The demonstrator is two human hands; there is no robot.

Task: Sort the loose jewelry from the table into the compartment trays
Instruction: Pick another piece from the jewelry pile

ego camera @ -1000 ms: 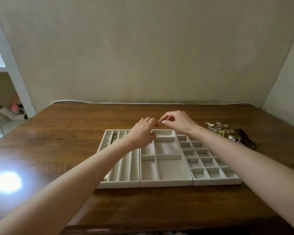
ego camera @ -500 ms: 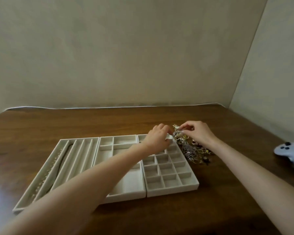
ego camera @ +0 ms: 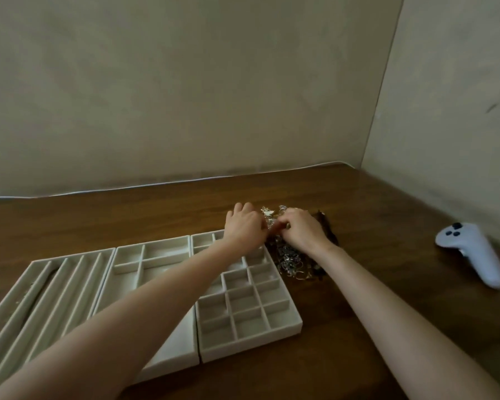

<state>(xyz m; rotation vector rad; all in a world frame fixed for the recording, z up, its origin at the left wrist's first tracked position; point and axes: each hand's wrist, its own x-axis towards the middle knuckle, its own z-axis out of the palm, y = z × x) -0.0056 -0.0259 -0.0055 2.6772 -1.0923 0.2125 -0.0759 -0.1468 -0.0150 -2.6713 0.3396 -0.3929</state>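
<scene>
Three pale compartment trays lie side by side on the wooden table: a long-slot tray (ego camera: 55, 281) at the left, a mixed tray (ego camera: 150, 255) in the middle and a small-grid tray (ego camera: 251, 310) at the right. A pile of loose jewelry (ego camera: 289, 258), gold and silver pieces, lies just right of the grid tray. My left hand (ego camera: 244, 226) and my right hand (ego camera: 303, 229) meet over the far end of the pile, fingers curled into it. What each hand pinches is hidden by the fingers. A thin chain lies in the long-slot tray.
A white game controller (ego camera: 474, 249) lies on the table at the far right. The wall runs close behind the table and another wall closes the right side. A white cable (ego camera: 156, 184) follows the table's back edge.
The view swung right and the trays now sit left of centre. Both hands moved from above the trays onto the jewelry pile and lowered into it.
</scene>
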